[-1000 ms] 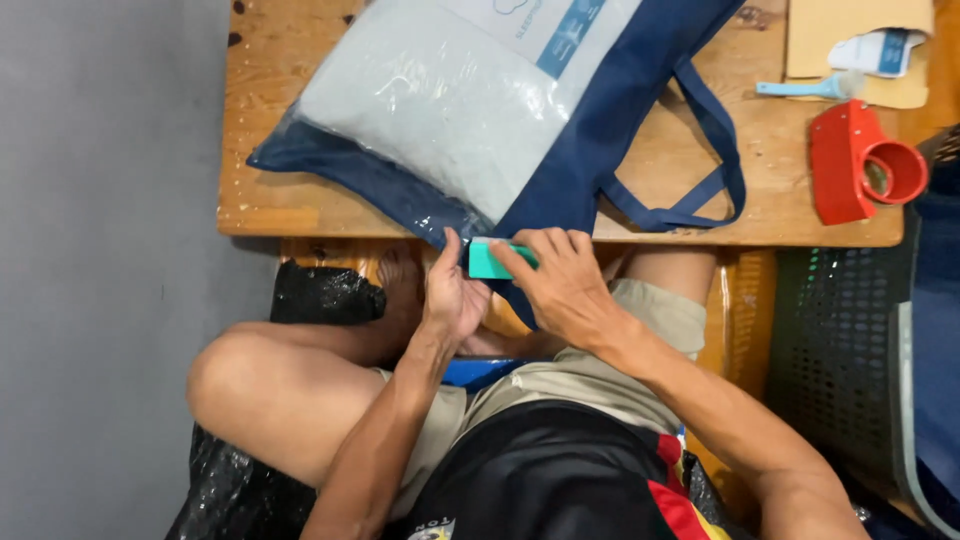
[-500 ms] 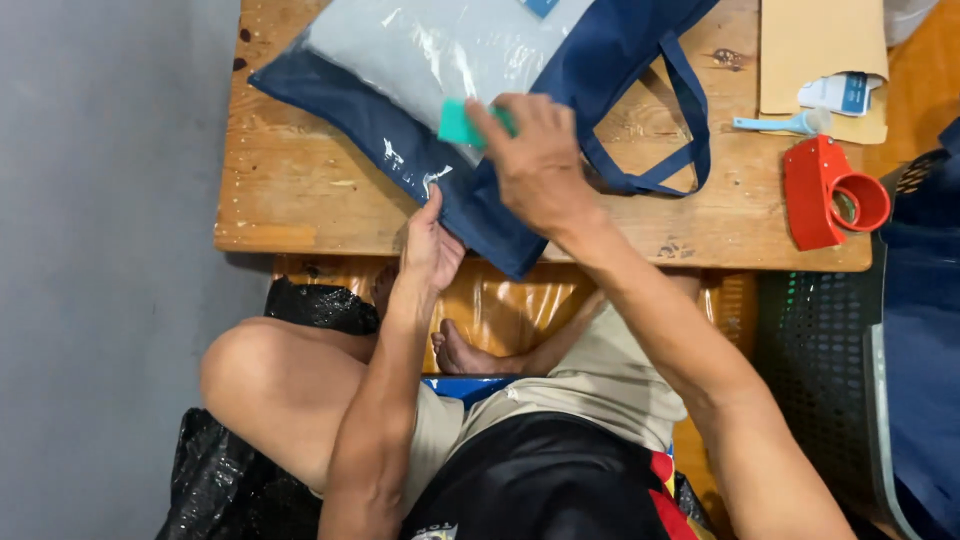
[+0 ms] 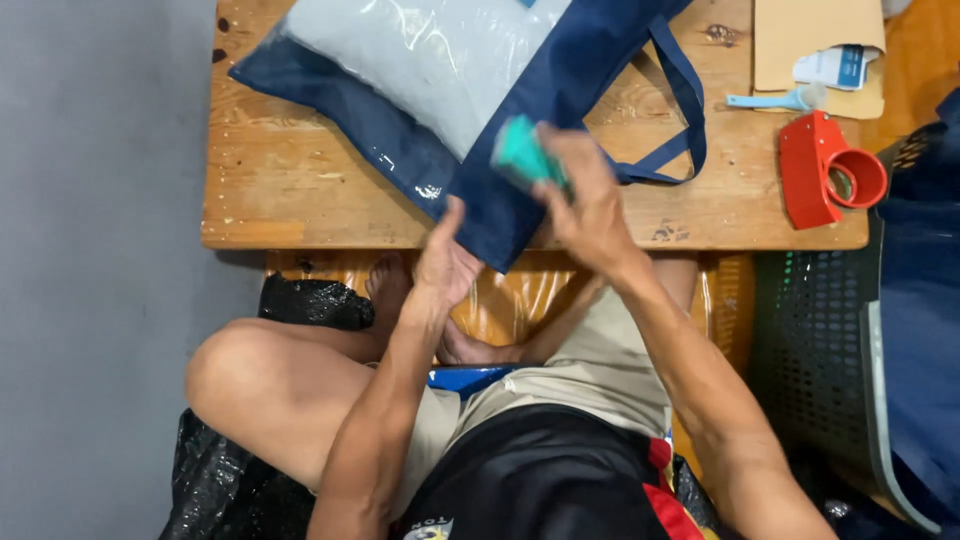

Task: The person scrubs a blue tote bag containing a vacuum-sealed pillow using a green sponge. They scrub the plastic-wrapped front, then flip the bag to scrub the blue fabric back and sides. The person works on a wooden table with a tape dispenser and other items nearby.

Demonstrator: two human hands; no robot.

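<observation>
A navy tote bag (image 3: 560, 110) lies across a low wooden table (image 3: 300, 190), with a clear plastic packet of pale fabric (image 3: 430, 60) resting on it. My right hand (image 3: 585, 195) is closed around a small teal object (image 3: 520, 155), blurred, and hovers over the bag's lower corner. My left hand (image 3: 445, 265) is at the table's front edge, touching the bag's lower edge with fingers partly spread.
A red tape dispenser (image 3: 825, 170) sits at the table's right end. Behind it lie a tan envelope (image 3: 815, 40), a small card and a light blue tool (image 3: 775, 100). A dark mesh basket (image 3: 820, 340) stands to the right. Black plastic (image 3: 310, 300) lies by my knee.
My right hand carried the teal object from below the table edge up over the bag, then back toward the bag's lower corner. My left hand stayed near the table's edge.
</observation>
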